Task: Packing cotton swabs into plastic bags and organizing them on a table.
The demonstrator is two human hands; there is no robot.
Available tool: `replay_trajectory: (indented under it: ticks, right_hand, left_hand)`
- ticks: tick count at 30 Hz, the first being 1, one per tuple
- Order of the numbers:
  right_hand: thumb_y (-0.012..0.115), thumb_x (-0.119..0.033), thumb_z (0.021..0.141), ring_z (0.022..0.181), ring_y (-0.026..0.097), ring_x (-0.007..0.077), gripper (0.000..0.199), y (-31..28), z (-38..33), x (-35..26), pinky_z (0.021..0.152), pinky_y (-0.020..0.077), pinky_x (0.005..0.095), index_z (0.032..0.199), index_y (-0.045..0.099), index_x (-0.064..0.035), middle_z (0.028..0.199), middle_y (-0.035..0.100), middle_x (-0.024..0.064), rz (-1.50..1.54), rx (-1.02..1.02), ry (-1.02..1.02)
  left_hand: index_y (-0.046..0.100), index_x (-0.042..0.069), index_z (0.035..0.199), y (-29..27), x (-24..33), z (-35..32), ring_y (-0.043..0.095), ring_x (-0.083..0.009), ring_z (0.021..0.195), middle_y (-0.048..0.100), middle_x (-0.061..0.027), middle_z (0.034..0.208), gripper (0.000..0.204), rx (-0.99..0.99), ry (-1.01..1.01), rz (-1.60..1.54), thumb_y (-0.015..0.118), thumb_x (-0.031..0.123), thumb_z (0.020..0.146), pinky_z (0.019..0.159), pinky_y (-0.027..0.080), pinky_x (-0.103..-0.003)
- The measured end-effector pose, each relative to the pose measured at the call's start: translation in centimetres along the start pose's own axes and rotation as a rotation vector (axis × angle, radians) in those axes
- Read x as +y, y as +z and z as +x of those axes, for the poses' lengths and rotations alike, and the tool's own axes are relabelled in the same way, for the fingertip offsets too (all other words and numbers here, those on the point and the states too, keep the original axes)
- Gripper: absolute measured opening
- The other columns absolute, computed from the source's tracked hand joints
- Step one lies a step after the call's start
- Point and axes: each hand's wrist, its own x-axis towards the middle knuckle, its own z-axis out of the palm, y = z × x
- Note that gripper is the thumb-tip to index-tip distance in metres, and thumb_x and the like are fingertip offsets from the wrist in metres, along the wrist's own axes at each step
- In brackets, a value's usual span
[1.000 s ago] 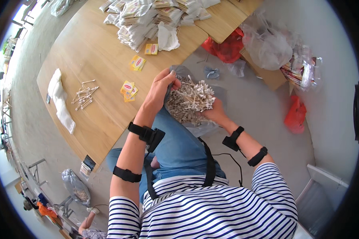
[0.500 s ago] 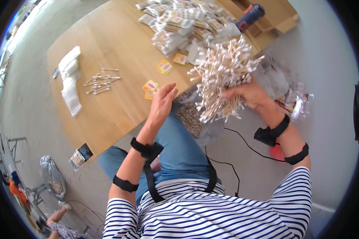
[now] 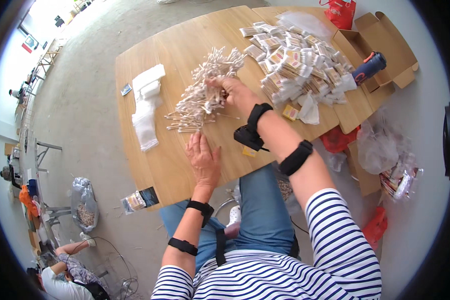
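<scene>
From the head view, the right hand (image 3: 233,91) gripped a thick bundle of white cotton swabs (image 3: 207,89) (fingers curled tight around it) over the pale wooden table (image 3: 180,45). The left hand (image 3: 203,159) lay flat on the tabletop, fingers spread narrowly, just below a few loose swabs (image 3: 185,122). Stacked small packets (image 3: 295,65) lay to the right.

Your right hand (image 3: 233,92) has carried the big bundle of cotton swabs (image 3: 205,92) up from your lap and out over the wooden table (image 3: 180,45), where it now touches down on the loose swabs. Your left hand (image 3: 203,159) has dropped from the bundle and lies flat on the table.
</scene>
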Motion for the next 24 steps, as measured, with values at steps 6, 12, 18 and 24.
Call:
replay_trajectory:
  ticks: [6, 12, 18, 24]
  right_hand:
    - [0.082, -0.039, 0.077, 0.099, 0.065, 0.0396, 0.082, 3.6, -1.3, -1.9, 0.07, 0.0589, 0.0587, 0.135, 0.04, 0.001, 0.121, 0.059, 0.0237, -0.48, -0.057, 0.027]
    - [0.075, -0.037, 0.082, 0.083, 0.069, 0.0239, 0.059, -0.7, -7.1, -5.4, 0.068, 0.0582, 0.0373, 0.123, 0.06, 0.0035, 0.104, 0.07, 0.0182, -1.191, 0.132, -0.478]
    - [0.063, -0.017, 0.091, 0.057, 0.057, 0.0079, 0.021, -13.4, -20.6, -3.2, 0.054, 0.0444, 0.0261, 0.082, 0.07, 0.0005, 0.065, 0.064, 0.0032, -0.824, 0.154, -0.611]
    - [0.064, -0.014, 0.088, 0.05, 0.057, 0.0113, 0.019, -31.9, -34.6, 10.1, 0.044, 0.0425, 0.0275, 0.074, 0.066, -0.0013, 0.062, 0.063, 0.005, -0.671, 0.627, 0.004]
  left_hand:
    - [0.05, -0.004, 0.131, -1.2, -0.4, 0.0, 0.034, -0.0368, 0.139, 0.044, -0.0192, 0.143, 0.057, -0.021, -0.046, 0.024, 0.067, 0.027, 0.086, 0.118, 0.021, -0.05]
    - [0.05, -0.004, 0.13, -0.6, 0.1, 0.1, 0.034, -0.0365, 0.138, 0.043, -0.0189, 0.144, 0.056, -0.019, -0.014, 0.018, 0.068, 0.025, 0.086, 0.117, 0.021, -0.05]
    - [0.055, -0.003, 0.125, -0.8, -1.1, -0.5, 0.038, -0.0378, 0.135, 0.048, -0.0197, 0.139, 0.052, 0.034, 0.003, -0.033, 0.072, 0.021, 0.082, 0.116, 0.025, -0.05]
    - [0.057, -0.003, 0.122, -0.6, 6.0, -1.2, 0.046, -0.0383, 0.127, 0.054, -0.0202, 0.131, 0.053, -0.067, 0.221, -0.234, 0.077, 0.017, 0.077, 0.11, 0.033, -0.048]
